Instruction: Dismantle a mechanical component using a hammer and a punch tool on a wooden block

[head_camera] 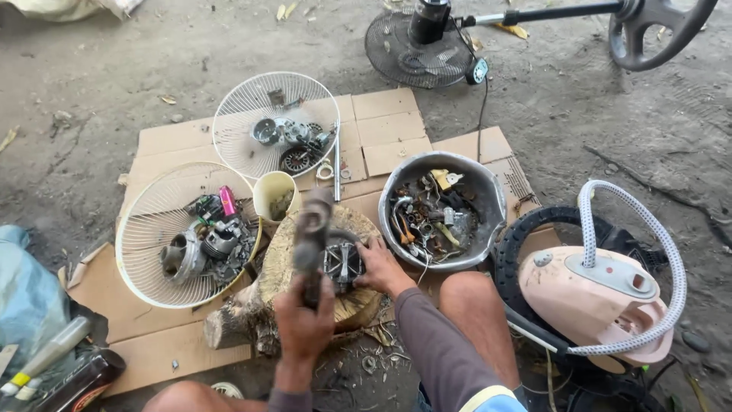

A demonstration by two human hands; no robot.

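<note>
My left hand [303,323] grips the handle of a hammer [311,236], raised and blurred above a wooden stump [284,263]. My right hand [379,267] holds a small square metal motor part [342,262] flat on top of the stump. The hammer's head hangs just left of and above that part.
Two white fan grilles [152,221] [252,99] hold motor parts on flattened cardboard [389,126]. A cream cup [276,197] stands between them. A metal bowl [488,194] of scrap sits right of the stump. A pink steam appliance [602,297] is at right, a dark fan [415,42] behind.
</note>
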